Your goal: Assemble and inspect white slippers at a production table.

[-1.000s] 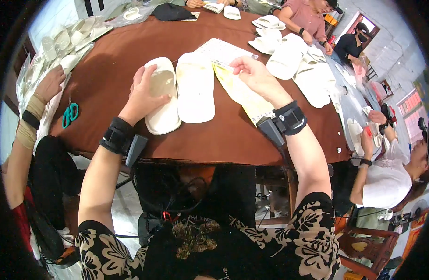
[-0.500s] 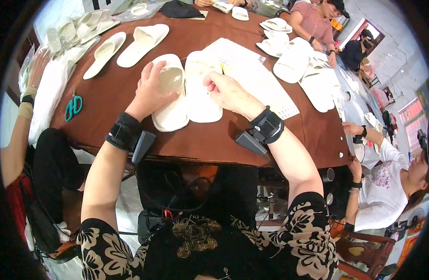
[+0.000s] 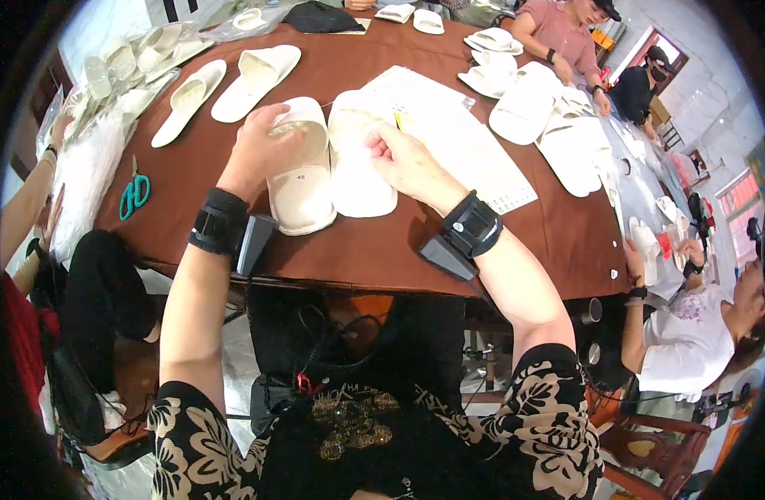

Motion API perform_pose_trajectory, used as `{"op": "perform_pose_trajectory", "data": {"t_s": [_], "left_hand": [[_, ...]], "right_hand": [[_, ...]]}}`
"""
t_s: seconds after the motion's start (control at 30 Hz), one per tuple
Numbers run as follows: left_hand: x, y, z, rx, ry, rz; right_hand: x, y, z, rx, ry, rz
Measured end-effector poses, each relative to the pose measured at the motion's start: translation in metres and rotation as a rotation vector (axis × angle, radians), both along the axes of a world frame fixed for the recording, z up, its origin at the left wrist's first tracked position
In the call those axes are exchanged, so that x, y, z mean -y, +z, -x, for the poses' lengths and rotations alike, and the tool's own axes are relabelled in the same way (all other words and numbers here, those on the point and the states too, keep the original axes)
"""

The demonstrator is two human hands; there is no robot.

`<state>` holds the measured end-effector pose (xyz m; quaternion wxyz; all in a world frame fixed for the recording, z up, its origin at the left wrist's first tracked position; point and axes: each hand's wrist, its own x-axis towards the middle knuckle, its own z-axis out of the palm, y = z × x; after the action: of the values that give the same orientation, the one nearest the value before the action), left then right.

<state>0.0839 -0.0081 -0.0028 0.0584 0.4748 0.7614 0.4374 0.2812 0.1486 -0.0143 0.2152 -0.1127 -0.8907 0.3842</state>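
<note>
Head view, and the hands are at a pair of cream slippers side by side on the brown counter (image 3: 203, 167): the left slipper (image 3: 302, 196) and the right slipper (image 3: 364, 187), edges all but meeting. The left hand (image 3: 256, 154) lies over the left slipper's outer edge, by its strap, fingers loosely spread, thumb reaching inward; no firm grip shows. The right hand (image 3: 414, 169) hovers over the right slipper, fingers curled, tips drawn together; whether something small sits between them, I can't tell.

They look light, springy and soft, a bit smooth, hard to break! Best hold, I'd judge: across the strap, or by both side edges of the sole. Long axes run away from the wearer, nearly parallel, heels near, toes seemingly pointing to the far side.

Just right, a white sheet (image 3: 474, 150) lies aslant; out left, teal-handled scissors (image 3: 134, 197) and two more slippers (image 3: 253, 87), those angled up and rightward.
</note>
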Motion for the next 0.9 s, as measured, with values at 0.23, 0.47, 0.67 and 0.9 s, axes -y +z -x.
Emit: {"op": "perform_pose_trajectory", "data": {"t_s": [0.23,0.47,0.67,0.9], "left_hand": [[-0.027,-0.006,0.004,-0.004,0.112,-0.047],[-0.027,-0.020,0.013,-0.021,0.041,-0.255],[-0.024,-0.025,0.020,-0.068,-0.041,-0.319],[-0.024,-0.029,0.022,-0.022,-0.059,-0.360]], "right_hand": [[0.002,0.001,0.003,-0.044,0.028,-0.104],[0.000,-0.007,0.009,-0.062,0.012,-0.194],[0.003,-0.003,0.004,0.009,-0.018,-0.070],[0.003,-0.001,0.002,-0.082,0.045,-0.115]]}}
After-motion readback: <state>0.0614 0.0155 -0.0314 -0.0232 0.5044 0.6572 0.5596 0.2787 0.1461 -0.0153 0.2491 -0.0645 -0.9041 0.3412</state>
